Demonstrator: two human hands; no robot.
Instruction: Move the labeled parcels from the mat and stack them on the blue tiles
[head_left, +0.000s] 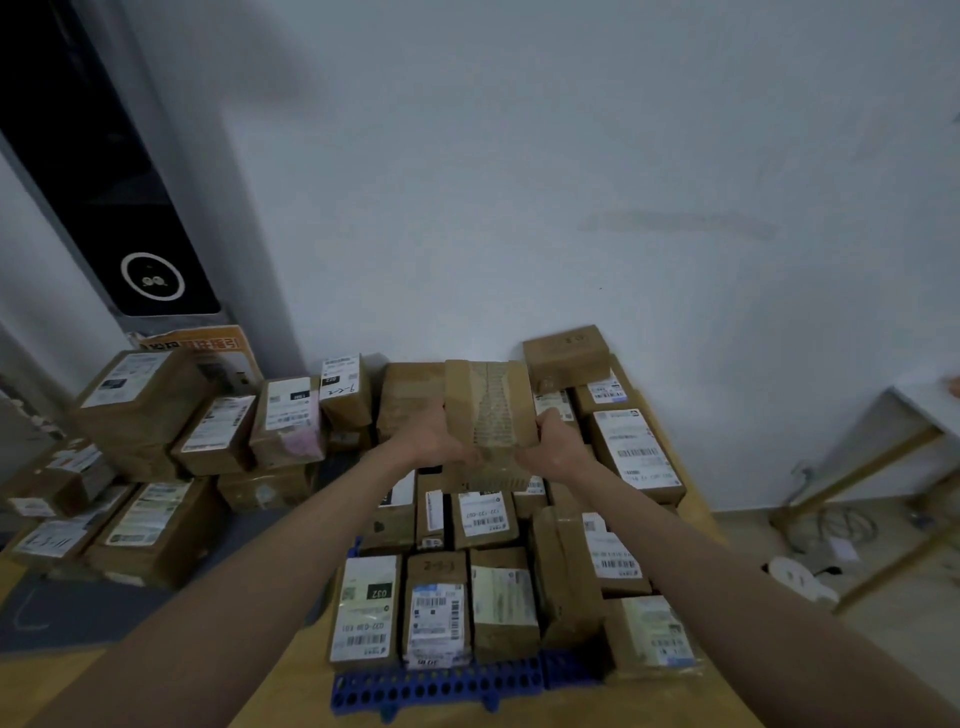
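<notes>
A brown cardboard parcel (491, 402) with a strip of printed tape down its top is held out in front of me, over the back rows of the stack. My left hand (434, 434) grips its left side and my right hand (553, 441) grips its right side. Below it, several labeled parcels (436, 608) stand packed together on the blue perforated tiles (436, 686). More labeled parcels (140, 514) lie piled to the left on a dark grey mat (78, 608).
A white wall rises right behind the stack. A dark panel with a white ring (153, 275) stands at the left. At the right is a white table with yellow legs (872, 467), with cables and a white object (797, 577) on the floor beneath.
</notes>
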